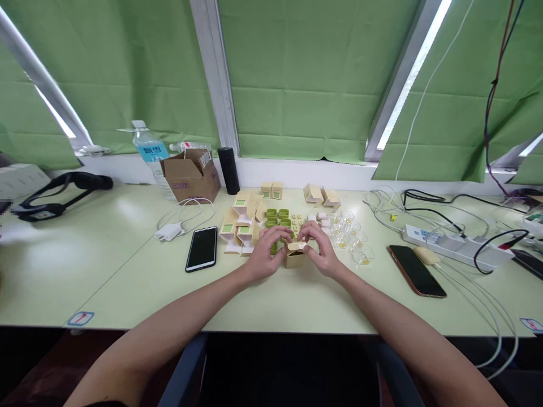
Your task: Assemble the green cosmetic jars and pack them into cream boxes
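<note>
A small tan cardboard box (294, 260) stands on the table in front of me, its top flap raised. At its left side my left hand (270, 252) has its fingers bent and closed on the flap's edge. My right hand (323, 252) pinches the same flap from the right. Just behind the hands are several green square cups (272, 213), small yellowish pieces (296, 217) and pinkish-white rolls (322, 216). Clear plastic pieces (362, 254) lie to the right. Unfolded small boxes (246, 210) with green labels are piled to the left.
Two closed little boxes (272, 190) and two open ones (313, 194) stand at the back. Phones lie left (202, 249) and right (416, 271). A power strip (458, 246) with cables, a larger carton (192, 176), a water bottle (150, 152) and a black cylinder (229, 170) surround the work area.
</note>
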Tool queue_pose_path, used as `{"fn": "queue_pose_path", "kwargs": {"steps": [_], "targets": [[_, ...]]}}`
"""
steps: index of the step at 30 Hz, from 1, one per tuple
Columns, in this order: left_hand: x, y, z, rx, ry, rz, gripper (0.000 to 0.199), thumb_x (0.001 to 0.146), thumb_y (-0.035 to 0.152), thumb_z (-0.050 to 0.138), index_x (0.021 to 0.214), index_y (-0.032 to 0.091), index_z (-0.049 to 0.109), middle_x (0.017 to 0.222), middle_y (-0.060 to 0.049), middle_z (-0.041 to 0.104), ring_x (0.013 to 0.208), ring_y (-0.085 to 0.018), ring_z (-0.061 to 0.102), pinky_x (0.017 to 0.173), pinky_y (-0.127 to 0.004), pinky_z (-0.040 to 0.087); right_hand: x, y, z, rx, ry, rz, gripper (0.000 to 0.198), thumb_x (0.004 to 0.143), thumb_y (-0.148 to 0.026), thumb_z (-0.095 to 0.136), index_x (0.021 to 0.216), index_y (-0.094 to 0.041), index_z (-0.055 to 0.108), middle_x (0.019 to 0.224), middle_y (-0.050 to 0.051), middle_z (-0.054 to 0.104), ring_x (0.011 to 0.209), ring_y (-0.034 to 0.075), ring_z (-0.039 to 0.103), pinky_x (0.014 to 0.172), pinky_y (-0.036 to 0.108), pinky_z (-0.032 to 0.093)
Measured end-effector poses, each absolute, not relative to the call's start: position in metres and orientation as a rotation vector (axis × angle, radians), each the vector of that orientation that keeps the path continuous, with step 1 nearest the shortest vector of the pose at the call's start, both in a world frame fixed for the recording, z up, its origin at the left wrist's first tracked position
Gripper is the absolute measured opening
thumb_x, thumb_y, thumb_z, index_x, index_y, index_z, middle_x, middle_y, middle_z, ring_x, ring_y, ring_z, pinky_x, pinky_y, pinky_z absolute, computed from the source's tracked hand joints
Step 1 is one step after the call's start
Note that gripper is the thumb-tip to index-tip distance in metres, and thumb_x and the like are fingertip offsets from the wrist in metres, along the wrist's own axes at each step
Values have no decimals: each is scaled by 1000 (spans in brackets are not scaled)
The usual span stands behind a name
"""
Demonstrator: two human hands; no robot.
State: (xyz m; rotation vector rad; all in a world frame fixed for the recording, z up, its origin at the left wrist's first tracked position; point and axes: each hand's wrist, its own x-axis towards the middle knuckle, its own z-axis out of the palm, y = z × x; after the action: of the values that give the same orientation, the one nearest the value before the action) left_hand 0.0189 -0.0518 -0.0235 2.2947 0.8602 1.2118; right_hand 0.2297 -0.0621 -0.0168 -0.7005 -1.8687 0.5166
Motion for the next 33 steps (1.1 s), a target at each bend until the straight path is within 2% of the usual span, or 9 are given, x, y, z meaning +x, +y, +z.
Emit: {"fn": "queue_pose_path", "kwargs": {"steps": [7,23,29,33], "targets": [[17,-53,-23,2359,792,1222,14,90,24,58,104,23,61,129,-11,69,126,-30,60,108,-49,38,232,-60,-19,-691,-1933,436,4,88,-23,57,91,-24,55,92,5,51,85,23,49,74,38,42],[18,-54,-26,2456,779,1228,11,85,18,59,95,23,57,119,-9,69,117,-28,62,105,-48,39,231,-61,-19,-630,-2047,335,14,81,-15,57,89,-24,50,87,3,52,83,23,50,74,38,41],[17,-54,-26,2484,730,1237,10,86,18,59,94,23,59,118,-8,68,117,-28,62,104,-47,38,231,-63,-17,-602,-2029,322,6,88,-18,55,85,-23,55,81,3,54,79,22,51,71,38,41],[16,-56,-22,2506,735,1263,10,86,17,56,93,23,60,117,-8,68,114,-27,63,103,-47,38,231,-63,-16,-575,-1982,259,17,96,-24,51,81,-23,59,76,3,55,73,21,50,68,38,40]]}}
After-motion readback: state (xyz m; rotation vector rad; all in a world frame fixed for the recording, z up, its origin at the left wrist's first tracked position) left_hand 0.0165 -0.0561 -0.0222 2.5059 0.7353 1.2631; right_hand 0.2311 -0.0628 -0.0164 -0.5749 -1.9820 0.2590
